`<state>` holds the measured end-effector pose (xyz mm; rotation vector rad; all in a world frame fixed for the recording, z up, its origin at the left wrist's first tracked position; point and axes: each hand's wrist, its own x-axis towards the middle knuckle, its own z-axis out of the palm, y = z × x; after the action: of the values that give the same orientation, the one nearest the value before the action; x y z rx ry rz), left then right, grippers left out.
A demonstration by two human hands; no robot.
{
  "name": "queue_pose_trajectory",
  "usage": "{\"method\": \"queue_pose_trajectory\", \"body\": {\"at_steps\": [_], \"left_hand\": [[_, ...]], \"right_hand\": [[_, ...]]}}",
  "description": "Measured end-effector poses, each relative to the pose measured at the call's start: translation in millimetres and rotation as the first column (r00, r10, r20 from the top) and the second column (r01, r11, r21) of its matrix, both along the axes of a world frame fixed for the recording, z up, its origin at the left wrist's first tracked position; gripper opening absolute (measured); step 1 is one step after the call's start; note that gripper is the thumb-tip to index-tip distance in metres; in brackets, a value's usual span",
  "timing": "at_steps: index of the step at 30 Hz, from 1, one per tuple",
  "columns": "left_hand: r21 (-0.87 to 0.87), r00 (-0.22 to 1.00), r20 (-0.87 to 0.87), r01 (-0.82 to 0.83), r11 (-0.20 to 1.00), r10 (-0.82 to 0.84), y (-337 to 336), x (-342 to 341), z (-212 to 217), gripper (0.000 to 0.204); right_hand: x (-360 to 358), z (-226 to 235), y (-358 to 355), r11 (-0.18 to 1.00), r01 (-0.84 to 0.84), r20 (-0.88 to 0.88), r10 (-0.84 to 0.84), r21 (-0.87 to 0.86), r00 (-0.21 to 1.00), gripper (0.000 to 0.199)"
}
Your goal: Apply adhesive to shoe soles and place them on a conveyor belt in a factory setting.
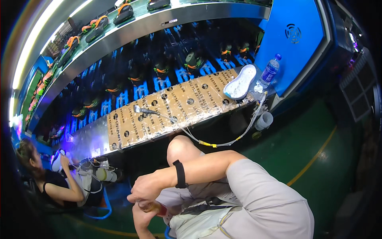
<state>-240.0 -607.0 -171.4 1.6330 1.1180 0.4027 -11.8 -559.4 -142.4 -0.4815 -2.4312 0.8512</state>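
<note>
The right hand (146, 190), its forearm crossing the frame from the right with a black band around the wrist, lies knuckles-up with fingers curled over the left hand (140, 209). The left hand rises from the lower edge on a bent wrist, mostly hidden beneath the right. Both hands meet low at the body, above the lap, one bare knee raised behind them.

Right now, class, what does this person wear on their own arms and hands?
Both forearms are bare, with no sleeves or gloves. A black strap circles the right forearm. The right hand and left hand show no rings that can be made out.
</note>
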Motion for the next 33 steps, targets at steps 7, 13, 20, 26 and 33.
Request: {"method": "queue_pose_trajectory", "body": {"at_steps": [7, 13, 20, 26, 33], "left_hand": [[0.132, 0.959, -0.201, -0.175, 0.976, 0.199, -10.4, 24.5, 12.2, 0.047], [-0.036, 0.999, 0.044, -0.015, 0.999, 0.016, -9.0, -4.9, 3.4, 0.055], [-0.306, 0.934, 0.334, 0.232, 0.923, -0.124, -4.5, -13.5, 8.3, 0.072], [-0.191, 0.694, 0.487, 0.677, 0.711, -0.53, 17.1, -26.7, -2.2, 0.079], [-0.233, 0.789, 0.518, 0.501, 0.833, -0.33, 29.7, -45.5, 93.1, 0.068]], "right_hand": [[-12.8, -10.5, 5.1, 0.981, 0.151, 0.28, -0.181, 0.123, 0.943, 0.029], [-7.4, 8.2, 0.5, 0.985, -0.028, 0.15, 0.002, 0.171, 0.989, 0.027], [-6.0, 25.6, -5.8, 0.978, -0.185, 0.126, 0.172, 0.098, 0.977, 0.026], [-15.6, 59.8, -12.2, 0.84, -0.294, 0.119, 0.27, 0.455, 0.956, 0.013], [19.9, 125.7, 36.3, 0.999, 0.009, -0.07, -0.007, 0.033, 0.998, 0.037]]}}
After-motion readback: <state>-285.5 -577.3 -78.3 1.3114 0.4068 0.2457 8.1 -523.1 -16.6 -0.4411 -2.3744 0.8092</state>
